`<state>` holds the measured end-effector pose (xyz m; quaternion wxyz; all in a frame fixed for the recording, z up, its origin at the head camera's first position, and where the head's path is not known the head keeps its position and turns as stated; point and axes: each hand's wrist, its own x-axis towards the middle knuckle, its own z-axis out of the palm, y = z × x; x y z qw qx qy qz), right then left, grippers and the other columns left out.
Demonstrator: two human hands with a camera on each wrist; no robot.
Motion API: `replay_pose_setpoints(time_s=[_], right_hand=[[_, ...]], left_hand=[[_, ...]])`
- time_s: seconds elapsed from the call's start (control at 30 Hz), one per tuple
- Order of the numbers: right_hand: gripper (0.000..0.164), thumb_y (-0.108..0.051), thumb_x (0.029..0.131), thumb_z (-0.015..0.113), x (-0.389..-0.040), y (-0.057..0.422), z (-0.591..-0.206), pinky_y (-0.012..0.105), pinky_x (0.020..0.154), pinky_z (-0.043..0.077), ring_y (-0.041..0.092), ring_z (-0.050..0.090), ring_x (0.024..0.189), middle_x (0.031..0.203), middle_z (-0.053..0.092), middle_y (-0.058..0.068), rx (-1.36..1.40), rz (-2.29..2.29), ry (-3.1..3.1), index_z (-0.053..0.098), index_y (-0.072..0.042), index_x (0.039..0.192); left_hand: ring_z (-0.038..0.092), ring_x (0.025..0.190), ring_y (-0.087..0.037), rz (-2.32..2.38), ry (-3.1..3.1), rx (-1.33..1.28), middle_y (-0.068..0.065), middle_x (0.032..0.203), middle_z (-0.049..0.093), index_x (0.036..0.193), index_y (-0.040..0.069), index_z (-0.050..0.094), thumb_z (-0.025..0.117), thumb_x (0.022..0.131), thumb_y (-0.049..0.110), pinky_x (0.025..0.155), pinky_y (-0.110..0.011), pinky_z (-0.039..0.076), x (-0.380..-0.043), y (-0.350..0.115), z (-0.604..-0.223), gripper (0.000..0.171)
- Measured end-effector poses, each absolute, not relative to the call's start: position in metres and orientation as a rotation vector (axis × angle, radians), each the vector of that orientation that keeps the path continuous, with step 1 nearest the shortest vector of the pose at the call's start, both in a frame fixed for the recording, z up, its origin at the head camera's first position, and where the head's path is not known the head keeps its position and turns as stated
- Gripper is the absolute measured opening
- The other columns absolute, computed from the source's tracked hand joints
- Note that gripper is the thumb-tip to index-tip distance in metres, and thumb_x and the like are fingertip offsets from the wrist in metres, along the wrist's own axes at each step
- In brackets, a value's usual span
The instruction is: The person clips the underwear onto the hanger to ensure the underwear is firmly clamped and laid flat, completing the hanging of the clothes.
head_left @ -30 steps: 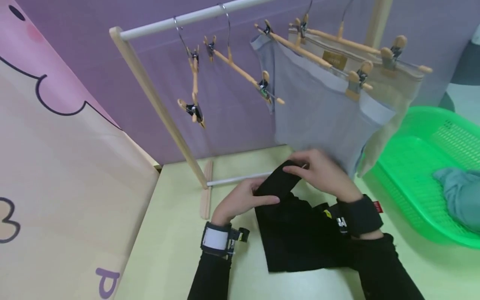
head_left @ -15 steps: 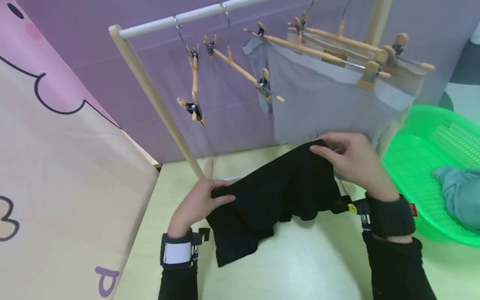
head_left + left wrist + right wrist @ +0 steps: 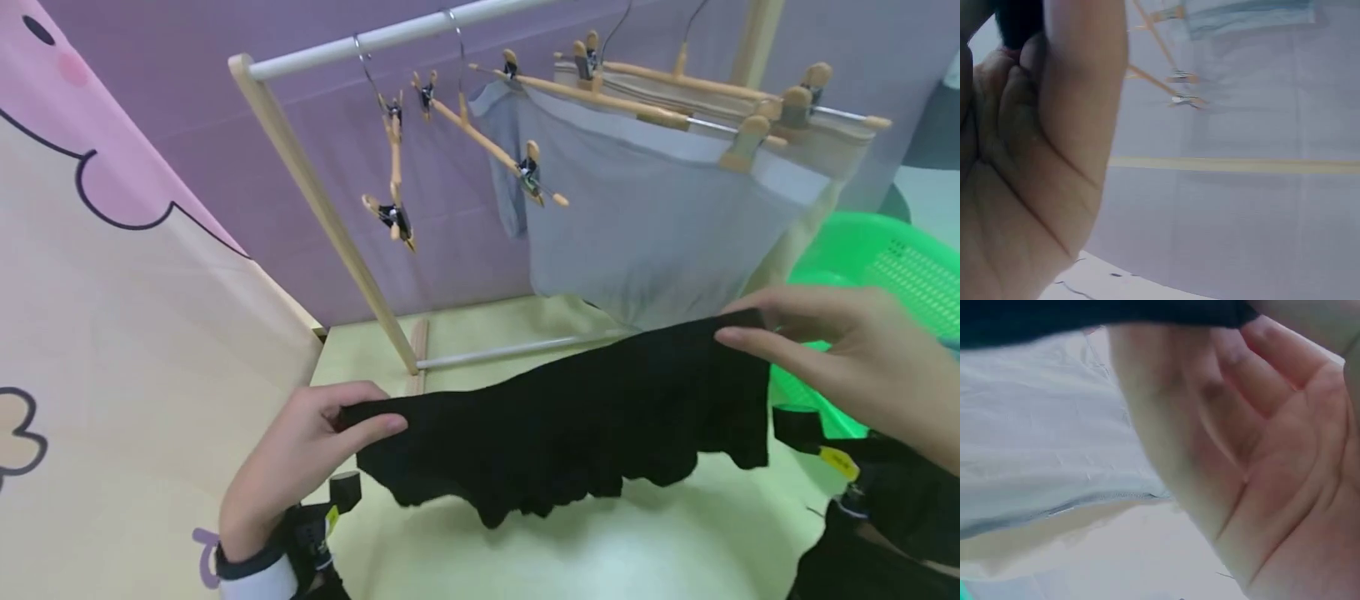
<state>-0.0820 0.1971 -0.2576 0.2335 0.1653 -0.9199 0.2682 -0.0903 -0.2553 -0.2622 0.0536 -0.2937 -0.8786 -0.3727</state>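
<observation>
A black cloth garment point(image 3: 570, 417) is stretched wide above the table, its straight waistband on top and its lower edge hanging in wavy folds. My left hand point(image 3: 300, 450) pinches the band's left end between thumb and fingers. At the opposite end my right hand point(image 3: 855, 358) grips the other corner the same way. In the left wrist view only a dark bit of the cloth point(image 3: 1019, 22) shows past the palm. The right wrist view has the black cloth point(image 3: 1097, 319) across its top, over the curled fingers.
Behind, a rack with a white rail point(image 3: 375, 42) carries two bare clip hangers point(image 3: 480, 137), point(image 3: 395, 158). A grey-blue garment point(image 3: 645, 208) and a beige garment point(image 3: 832, 154) hang clipped on the right. A green basket point(image 3: 855, 250) stands at right on the pale table point(image 3: 600, 550).
My hands have moved apart, left hand leftward and right hand rightward, spreading the bunched black garment wide and lifting it from the table. The grey-blue garment has swung a little.
</observation>
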Motion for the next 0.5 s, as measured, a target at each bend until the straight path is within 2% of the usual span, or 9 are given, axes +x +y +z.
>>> replay_pose_setpoints(time_s=[0.03, 0.13, 0.23, 0.27, 0.33, 0.43, 0.5], right_hand=[[0.025, -0.012, 0.083, 0.08, -0.084, 0.197, -0.258, 0.005, 0.066, 0.045, -0.011, 0.06, 0.072, 0.079, 0.067, -0.013, 0.47, 0.714, -2.557, 0.074, -0.031, 0.099], [0.015, -0.02, 0.09, 0.075, -0.096, 0.197, -0.262, 0.015, 0.06, 0.044, -0.004, 0.057, 0.067, 0.084, 0.067, -0.013, 0.546, 0.726, -2.705, 0.073, -0.028, 0.102], [0.013, -0.026, 0.096, 0.067, -0.119, 0.196, -0.273, 0.026, 0.06, 0.044, 0.005, 0.056, 0.07, 0.093, 0.069, -0.008, 0.645, 0.817, -2.861, 0.073, -0.022, 0.107], [0.016, -0.026, 0.098, 0.065, -0.128, 0.196, -0.278, 0.027, 0.063, 0.047, 0.007, 0.061, 0.077, 0.101, 0.071, -0.004, 0.654, 0.846, -2.904, 0.072, -0.02, 0.111], [0.019, -0.025, 0.099, 0.063, -0.143, 0.193, -0.289, 0.032, 0.071, 0.053, 0.013, 0.066, 0.087, 0.104, 0.072, -0.001, 0.671, 0.855, -2.949, 0.072, -0.016, 0.112], [0.023, -0.022, 0.099, 0.063, -0.159, 0.186, -0.304, 0.041, 0.08, 0.055, 0.025, 0.068, 0.097, 0.107, 0.071, 0.006, 0.672, 0.828, -2.98, 0.07, -0.007, 0.114], [0.023, -0.02, 0.098, 0.064, -0.165, 0.181, -0.311, 0.044, 0.082, 0.055, 0.027, 0.068, 0.099, 0.108, 0.071, 0.007, 0.695, 0.82, -2.975, 0.07, -0.004, 0.114]], left_hand=[[0.051, 0.062, -0.006, -1.138, -2.697, -0.895, 0.01, 0.076, 0.06, 0.088, 0.023, 0.071, 0.075, 0.09, 0.02, 0.059, -0.022, 0.045, -0.094, -0.254, -0.264, 0.005], [0.047, 0.061, -0.005, -1.092, -2.831, -0.875, 0.011, 0.071, 0.056, 0.087, 0.023, 0.07, 0.074, 0.09, 0.028, 0.059, -0.022, 0.043, -0.112, -0.248, -0.276, 0.007], [0.051, 0.063, -0.007, -1.064, -2.972, -0.869, 0.008, 0.077, 0.059, 0.092, 0.018, 0.071, 0.073, 0.091, 0.029, 0.061, -0.024, 0.046, -0.133, -0.238, -0.295, 0.011], [0.053, 0.064, -0.008, -1.054, -3.008, -0.862, 0.006, 0.078, 0.061, 0.094, 0.016, 0.07, 0.073, 0.091, 0.027, 0.062, -0.025, 0.047, -0.14, -0.234, -0.302, 0.011], [0.059, 0.07, -0.011, -1.076, -3.072, -0.797, 0.0, 0.087, 0.066, 0.099, 0.01, 0.069, 0.072, 0.091, 0.021, 0.064, -0.027, 0.05, -0.152, -0.227, -0.316, 0.013], [0.064, 0.083, -0.016, -1.05, -3.13, -0.623, -0.005, 0.095, 0.069, 0.104, 0.005, 0.067, 0.072, 0.091, 0.015, 0.069, -0.029, 0.052, -0.164, -0.22, -0.334, 0.017], [0.065, 0.086, -0.018, -1.051, -3.142, -0.55, -0.006, 0.095, 0.069, 0.105, 0.004, 0.066, 0.073, 0.09, 0.012, 0.07, -0.03, 0.052, -0.169, -0.218, -0.342, 0.018]])
